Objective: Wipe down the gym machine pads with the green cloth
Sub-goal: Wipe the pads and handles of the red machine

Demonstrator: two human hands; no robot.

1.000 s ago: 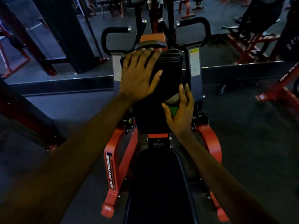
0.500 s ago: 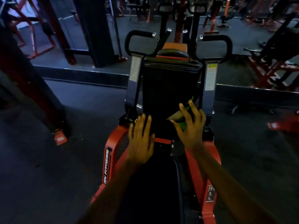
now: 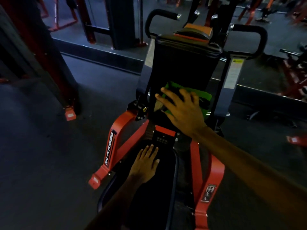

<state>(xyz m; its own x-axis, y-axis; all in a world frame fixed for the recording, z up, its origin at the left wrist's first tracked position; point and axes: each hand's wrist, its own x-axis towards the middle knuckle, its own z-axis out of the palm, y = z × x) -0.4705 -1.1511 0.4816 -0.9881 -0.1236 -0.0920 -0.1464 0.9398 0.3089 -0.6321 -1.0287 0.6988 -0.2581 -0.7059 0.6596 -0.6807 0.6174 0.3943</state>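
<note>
Right hand (image 3: 182,112) slid left, half-hiding green cloth (image 3: 201,95)

Head-worn wide view, facing forward and down, seemingly close above machine (image 3: 182,67)

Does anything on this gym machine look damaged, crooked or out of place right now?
Nothing stands out. The right hand presses the green cloth flat, low on the back pad, the left hand rests on the seat pad, and both pads look intact and straight, though the dim light hides fine detail.
</note>
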